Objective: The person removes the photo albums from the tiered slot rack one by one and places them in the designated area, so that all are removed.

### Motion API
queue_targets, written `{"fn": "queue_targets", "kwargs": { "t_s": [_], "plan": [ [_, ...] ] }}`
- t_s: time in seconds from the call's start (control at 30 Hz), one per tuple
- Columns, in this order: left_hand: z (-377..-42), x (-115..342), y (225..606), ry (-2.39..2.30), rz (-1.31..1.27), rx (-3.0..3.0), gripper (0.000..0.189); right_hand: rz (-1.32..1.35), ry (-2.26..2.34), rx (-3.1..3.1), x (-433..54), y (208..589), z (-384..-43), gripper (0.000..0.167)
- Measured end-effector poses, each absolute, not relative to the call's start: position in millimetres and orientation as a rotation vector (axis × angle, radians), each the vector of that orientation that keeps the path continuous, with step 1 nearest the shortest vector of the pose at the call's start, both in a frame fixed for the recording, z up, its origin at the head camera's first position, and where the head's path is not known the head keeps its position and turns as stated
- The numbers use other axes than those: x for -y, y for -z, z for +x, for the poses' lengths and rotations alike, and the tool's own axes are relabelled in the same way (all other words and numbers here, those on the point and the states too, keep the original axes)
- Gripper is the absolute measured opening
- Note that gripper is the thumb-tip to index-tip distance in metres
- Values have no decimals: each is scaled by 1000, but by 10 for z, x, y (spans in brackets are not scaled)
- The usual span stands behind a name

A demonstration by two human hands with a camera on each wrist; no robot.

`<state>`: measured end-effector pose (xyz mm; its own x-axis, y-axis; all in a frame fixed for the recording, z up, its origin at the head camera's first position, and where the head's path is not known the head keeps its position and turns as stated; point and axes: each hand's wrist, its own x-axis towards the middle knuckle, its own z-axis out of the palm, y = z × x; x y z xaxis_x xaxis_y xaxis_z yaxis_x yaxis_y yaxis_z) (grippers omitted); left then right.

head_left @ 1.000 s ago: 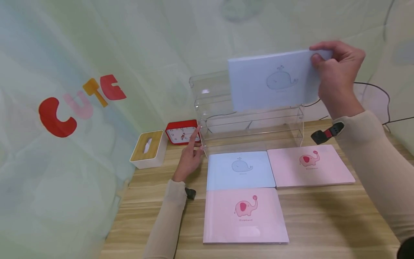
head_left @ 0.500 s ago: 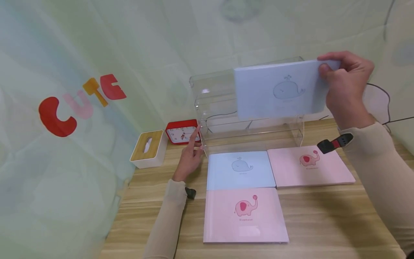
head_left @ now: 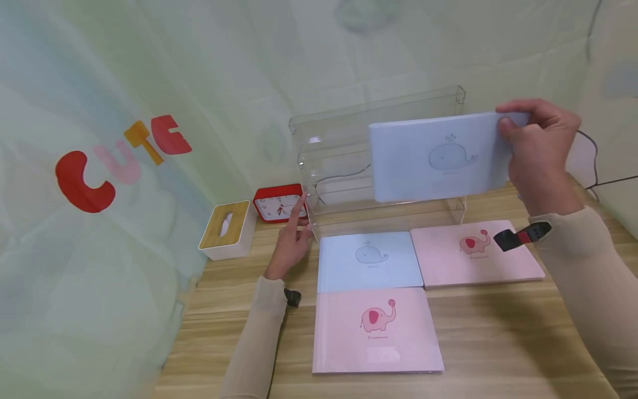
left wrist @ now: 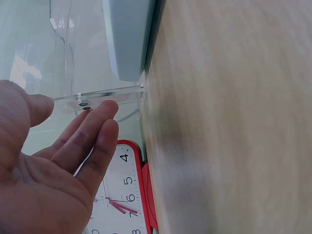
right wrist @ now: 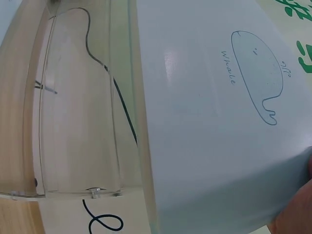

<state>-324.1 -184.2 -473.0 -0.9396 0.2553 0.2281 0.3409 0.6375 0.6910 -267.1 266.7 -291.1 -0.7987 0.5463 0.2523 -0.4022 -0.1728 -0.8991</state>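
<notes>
In the head view my right hand (head_left: 540, 147) pinches a light blue whale book (head_left: 404, 160) by its upper right corner, thumb on the cover. The book is raised upright before the right part of a clear acrylic display rack (head_left: 344, 127). The right wrist view shows its whale cover (right wrist: 195, 122) beside the tiers of the rack (right wrist: 78, 122); the book seems apart from them. My left hand (head_left: 290, 246) is at the rack's left side panel. In the left wrist view its extended fingers (left wrist: 105, 139) reach to that panel, holding nothing.
Flat on the wooden table before the rack lie another blue whale book (head_left: 344, 263) and pink elephant books (head_left: 344, 343) (head_left: 438, 266). Left of the rack stand a red alarm clock (head_left: 279, 191) and a tissue box (head_left: 239, 238). A black cable (head_left: 595, 160) runs behind, at right.
My right hand has lowered the blue whale book and shifted it slightly to the right, baring more of the rack's top. My left hand has stayed at the rack's side.
</notes>
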Motion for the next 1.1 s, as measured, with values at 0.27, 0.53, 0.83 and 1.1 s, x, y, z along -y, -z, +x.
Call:
{"fn": "queue_targets", "kwargs": {
  "t_s": [0.27,0.53,0.83,1.1],
  "plan": [
    [-3230,1841,4725,1215,-480,2752,87,-232,-2031,1457,-2712,2991,-2602,26],
    [-3219,1841,4720,1204,-463,2765,87,-261,-2049,1390,-2772,3064,-2517,30],
    [-3219,1841,4718,1211,-457,2766,87,-313,-2000,1396,-2831,3179,-2409,34],
    [-3218,1848,4718,1203,-483,2757,85,-387,-1997,1481,-2945,3327,-2264,30]
  ]
}}
